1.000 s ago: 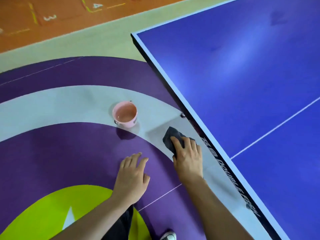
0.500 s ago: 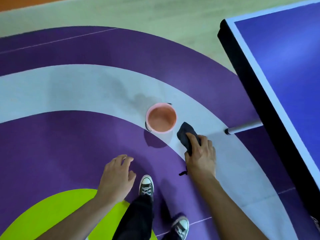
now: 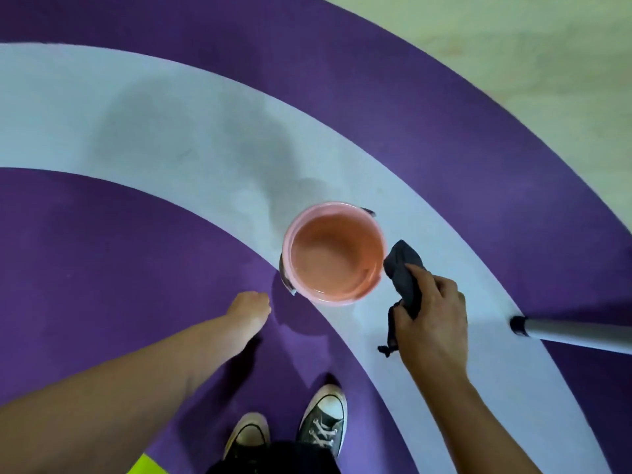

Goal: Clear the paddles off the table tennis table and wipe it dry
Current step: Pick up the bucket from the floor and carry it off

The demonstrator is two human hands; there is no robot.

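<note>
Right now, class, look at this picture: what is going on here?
A person stands over a pink bucket on the painted floor. The right hand grips a dark grey cloth beside the bucket's rim. The left hand reaches down toward the bucket's near side, holding nothing visible. A grey metal tube shows at the right edge; the tabletop is out of view.

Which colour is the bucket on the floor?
Pink; the bucket shows best in the head view.

Cloth (image 3: pixel 405 268) now beside bucket (image 3: pixel 287 244) rim, left hand (image 3: pixel 249 307) lowered nearer
</note>
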